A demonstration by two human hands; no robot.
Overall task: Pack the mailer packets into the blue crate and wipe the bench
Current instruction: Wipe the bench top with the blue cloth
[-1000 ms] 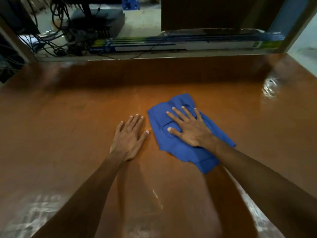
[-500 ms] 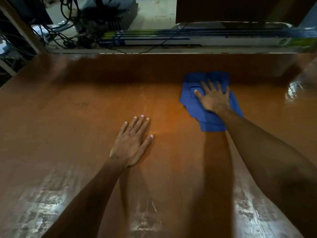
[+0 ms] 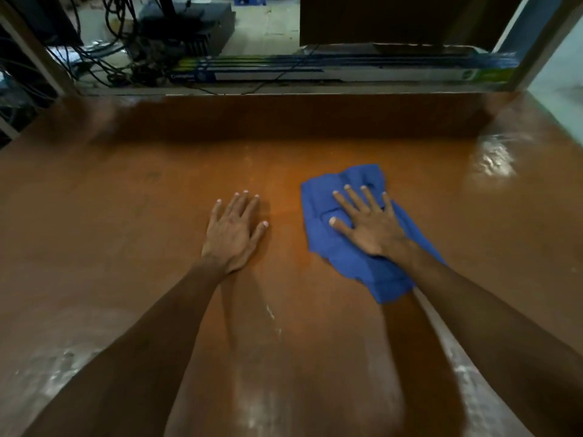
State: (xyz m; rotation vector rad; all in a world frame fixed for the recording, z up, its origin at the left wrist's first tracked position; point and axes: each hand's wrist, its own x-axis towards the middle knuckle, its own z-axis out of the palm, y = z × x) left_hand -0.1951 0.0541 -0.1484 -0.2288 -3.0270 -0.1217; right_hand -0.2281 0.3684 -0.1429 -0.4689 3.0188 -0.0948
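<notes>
The blue cloth [image 3: 353, 257] lies under the flat, open right hand [image 3: 367, 223], its length running toward the near right; the open left hand [image 3: 233, 234] braces on the counter [image 3: 126, 231] beside it

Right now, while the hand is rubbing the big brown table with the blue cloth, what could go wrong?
The blue cloth is bunched and only partly under the flat right hand, so it might slip out or wipe unevenly. The left hand leans on the glossy bench and may leave prints. Pale smears near the front edge could get missed.
</notes>
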